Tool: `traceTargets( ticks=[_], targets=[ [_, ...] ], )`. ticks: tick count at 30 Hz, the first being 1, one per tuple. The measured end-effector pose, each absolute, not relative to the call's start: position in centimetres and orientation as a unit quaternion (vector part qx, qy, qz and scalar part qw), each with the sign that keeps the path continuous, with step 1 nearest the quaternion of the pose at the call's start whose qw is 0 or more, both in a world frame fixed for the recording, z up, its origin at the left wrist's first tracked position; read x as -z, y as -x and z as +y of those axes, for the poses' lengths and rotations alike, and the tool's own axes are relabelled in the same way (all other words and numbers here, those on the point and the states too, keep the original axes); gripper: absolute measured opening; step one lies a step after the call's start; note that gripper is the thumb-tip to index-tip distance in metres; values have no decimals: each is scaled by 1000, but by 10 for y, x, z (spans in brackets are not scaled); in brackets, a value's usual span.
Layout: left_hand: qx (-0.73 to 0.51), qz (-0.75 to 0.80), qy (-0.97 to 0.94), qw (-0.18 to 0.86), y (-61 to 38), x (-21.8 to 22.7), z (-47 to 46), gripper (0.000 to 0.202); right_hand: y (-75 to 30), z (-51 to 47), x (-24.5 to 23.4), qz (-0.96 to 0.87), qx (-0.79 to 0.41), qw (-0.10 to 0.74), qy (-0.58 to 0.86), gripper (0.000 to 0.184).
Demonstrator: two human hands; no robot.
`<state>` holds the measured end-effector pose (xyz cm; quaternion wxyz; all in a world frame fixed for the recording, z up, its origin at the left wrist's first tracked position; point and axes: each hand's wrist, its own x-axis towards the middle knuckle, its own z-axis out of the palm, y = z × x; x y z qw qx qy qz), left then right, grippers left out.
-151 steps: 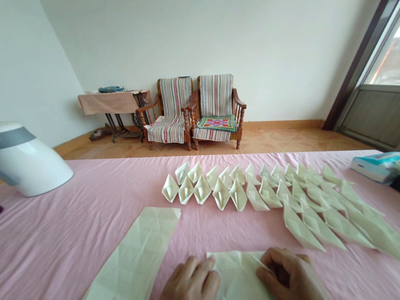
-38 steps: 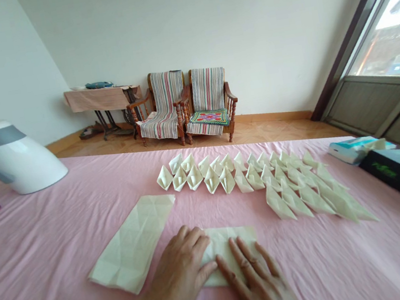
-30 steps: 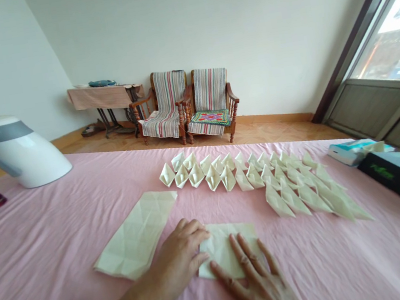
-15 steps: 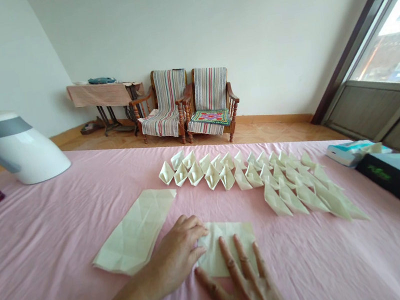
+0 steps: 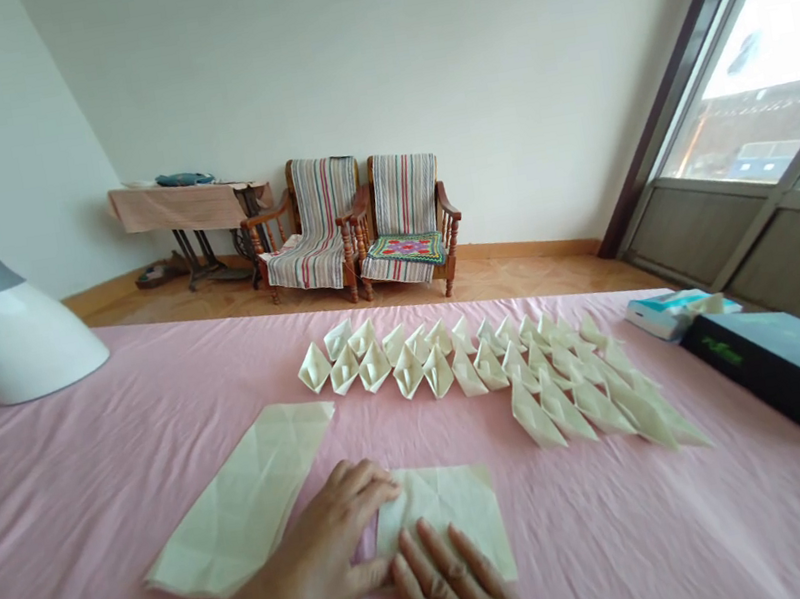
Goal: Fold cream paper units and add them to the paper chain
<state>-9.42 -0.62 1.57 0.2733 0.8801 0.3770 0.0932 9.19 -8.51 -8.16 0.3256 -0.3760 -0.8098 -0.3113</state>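
A small folded sheet of pale green paper (image 5: pixel 445 490) lies flat on the pink cloth in front of me. My left hand (image 5: pixel 340 522) rests at its left edge, fingers bent over the upper left corner and thumb apart near the lower left. My right hand (image 5: pixel 456 579) is laid flat, fingers stretched out, over the lower part of the sheet. Left of them lies a stack of longer creased pale paper (image 5: pixel 249 495), partly behind my left forearm. Beyond the sheet stand rows of folded paper boats (image 5: pixel 408 374), several of them, reaching to the right.
The pink cloth (image 5: pixel 178 385) covers the surface. A white and grey jug (image 5: pixel 33 337) stands at the left. On the right are a black box (image 5: pixel 786 390) and a tissue box (image 5: pixel 664 313). Two wooden chairs (image 5: pixel 402 218) stand by the wall.
My right hand has drawn back toward me and left, its fingers closer together, baring more of the sheet. My left thumb has moved away from its fingers. The view has shifted right.
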Motion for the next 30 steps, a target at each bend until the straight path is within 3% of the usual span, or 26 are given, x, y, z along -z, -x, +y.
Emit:
traceTargets(
  ticks=[5, 10, 16, 21, 24, 27, 30],
  targets=[
    [-77, 397, -868, 287, 95, -17, -8, 48, -99, -90, 94, -818, 301, 297, 390, 31],
    [-81, 395, -871, 280, 96, -15, -6, 50, -104, -95, 98, -761, 327, 347, 440, 42],
    [-78, 396, -873, 274, 94, -17, -5, 49, -141, -109, 75, -815, 335, 208, 426, 37],
    [-84, 395, -879, 254, 93, -13, -4, 47, -167, -116, 63, -811, 356, 164, 434, 39],
    [-86, 414, -877, 228, 88, -11, -5, 41, -175, -116, 47, -815, 297, 209, 452, 36],
    [-86, 427, -876, 208, 83, -11, -7, 35, -182, -111, 30, -742, 174, 282, 584, 33],
    [-86, 423, -878, 205, 81, -12, -7, 35, -193, -100, 26, -632, 151, 330, 684, 33]
  ],
)
